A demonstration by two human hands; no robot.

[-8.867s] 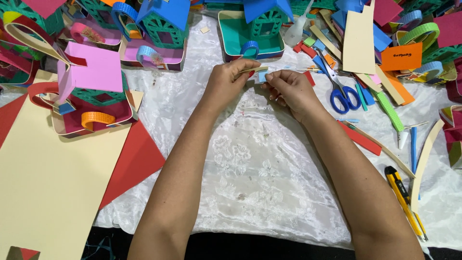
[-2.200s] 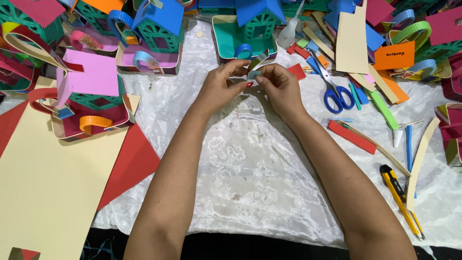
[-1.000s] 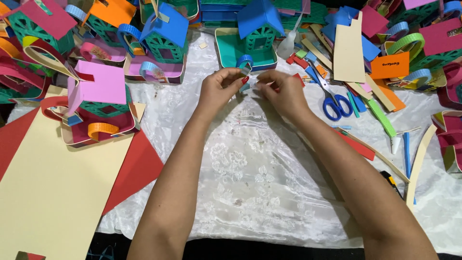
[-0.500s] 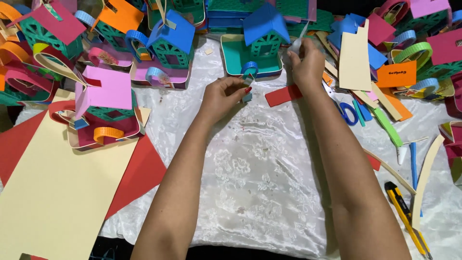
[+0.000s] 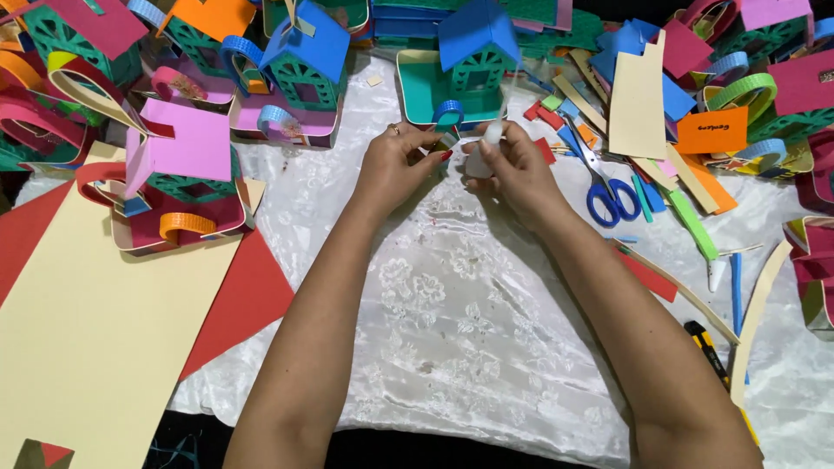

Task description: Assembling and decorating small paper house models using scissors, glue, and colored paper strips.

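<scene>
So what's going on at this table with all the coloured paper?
A person is making little paper houses. The right hand holds a small whitish glue bottle, and the left hand pinches a small piece of paper right beside its tip. Both hover over a white lace cloth, just in front of a blue-roofed paper house. Blue-handled scissors lie to the right.

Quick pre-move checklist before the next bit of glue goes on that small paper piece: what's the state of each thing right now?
1. Right hand holds a small whitish glue bottle: ok.
2. Left hand pinches a small paper piece at the fingertips: ok, though the piece is mostly hidden.
3. Bottle tip on the piece: cannot tell, the fingers hide the contact.
4. White lace cloth below the hands is bare: ok.
5. Blue-handled scissors lie apart, beyond the right hand: ok.
6. Blue-roofed paper house on its teal tray stands upright just beyond the hands: ok.
</scene>
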